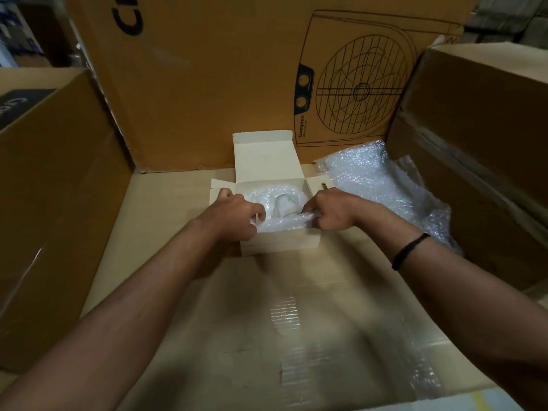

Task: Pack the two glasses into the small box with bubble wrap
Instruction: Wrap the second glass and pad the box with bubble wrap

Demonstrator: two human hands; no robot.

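Note:
A small white box [281,243] sits open on a cardboard surface, its lid flap [265,157] standing up at the back. Inside it lies bubble wrap [281,223] around a clear glass [284,204]; a second glass cannot be made out. My left hand [234,210] grips the wrap at the box's left side. My right hand [332,207] pinches the wrap at the right side. Both hands are partly inside the box.
A loose sheet of bubble wrap [382,179] lies to the right of the box. Large brown cartons stand on the left [50,179], behind [207,84] and on the right [480,137]. The cardboard work surface [237,336] stretches toward me.

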